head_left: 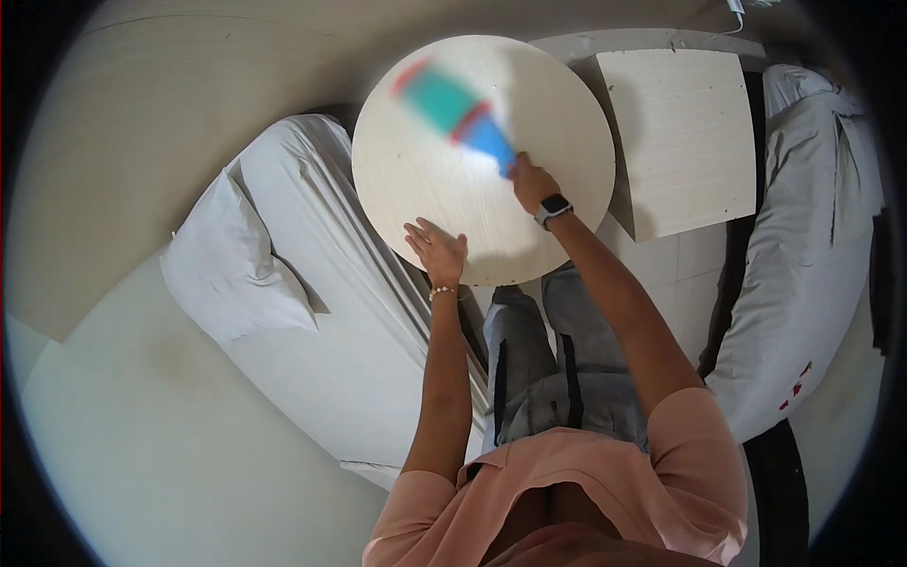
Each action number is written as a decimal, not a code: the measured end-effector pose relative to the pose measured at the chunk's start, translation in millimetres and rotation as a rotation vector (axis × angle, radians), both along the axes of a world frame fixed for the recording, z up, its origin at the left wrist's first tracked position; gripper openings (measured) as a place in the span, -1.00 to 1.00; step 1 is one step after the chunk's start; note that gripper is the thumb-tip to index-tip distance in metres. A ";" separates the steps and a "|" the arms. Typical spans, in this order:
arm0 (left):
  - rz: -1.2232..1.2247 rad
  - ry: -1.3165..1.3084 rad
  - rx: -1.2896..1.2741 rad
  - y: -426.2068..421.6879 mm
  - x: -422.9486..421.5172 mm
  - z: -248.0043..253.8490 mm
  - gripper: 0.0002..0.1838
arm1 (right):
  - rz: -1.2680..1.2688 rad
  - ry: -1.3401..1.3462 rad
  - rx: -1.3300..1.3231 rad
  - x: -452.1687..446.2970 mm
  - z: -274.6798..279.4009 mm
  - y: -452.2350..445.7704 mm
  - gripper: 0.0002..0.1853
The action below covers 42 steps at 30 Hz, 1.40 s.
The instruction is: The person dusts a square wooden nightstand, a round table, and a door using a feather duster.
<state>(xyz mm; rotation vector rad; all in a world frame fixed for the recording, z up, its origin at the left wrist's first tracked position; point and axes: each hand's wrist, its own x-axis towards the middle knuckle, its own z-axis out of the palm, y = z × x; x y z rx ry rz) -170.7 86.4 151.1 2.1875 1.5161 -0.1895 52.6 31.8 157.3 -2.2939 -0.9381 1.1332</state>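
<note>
My right hand is closed round the narrow end of a blue-handled hand brush, as far as the blur lets me tell. Its broad green part has red at both ends and points to the far left over the round pale wooden table. Motion smears the brush, so I cannot tell whether it touches the tabletop. My left hand, fingers spread and holding nothing, is at the table's near left edge.
A square pale wooden table stands just right of the round one. On the left is a white-covered bed or couch with a white pillow. Another white-covered seat runs along the right. A white cable hangs at the back.
</note>
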 end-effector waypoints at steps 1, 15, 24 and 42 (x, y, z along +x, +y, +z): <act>0.035 0.003 -0.032 1.4 5.4 -3.9 0.03 | -0.099 0.015 -0.020 -0.7 -3.9 -0.7 -0.84; 0.044 0.357 -0.387 14.8 107.6 30.6 0.33 | 0.043 -0.069 -0.140 59.3 11.3 -66.8 -0.78; 0.051 0.360 -0.377 17.3 101.8 21.9 0.38 | -0.228 -0.005 -0.109 62.9 3.7 -97.5 -0.78; -0.159 0.257 -0.153 10.1 66.9 30.0 -0.02 | -0.312 -0.030 -0.110 -20.3 -6.3 -42.7 -0.74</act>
